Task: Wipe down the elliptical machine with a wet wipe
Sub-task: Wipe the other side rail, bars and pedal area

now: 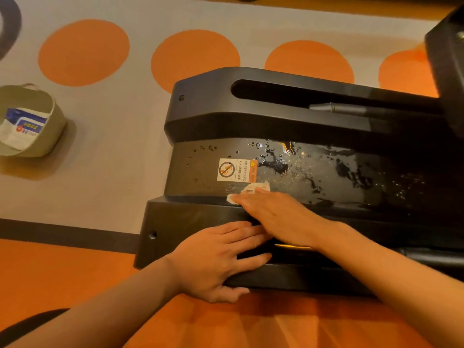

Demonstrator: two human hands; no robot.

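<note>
Left hand (221, 259), fingers flat, is bracing on the near rail (185, 222) of the elliptical machine (251, 126) while I am pressing the wet wipe (247, 192) under my flat right hand (273, 217), just below the warning sticker (237, 170), risking peeling its edge.

Wipe (248, 192) on machine (276, 121), basket (30, 121) left.
</note>
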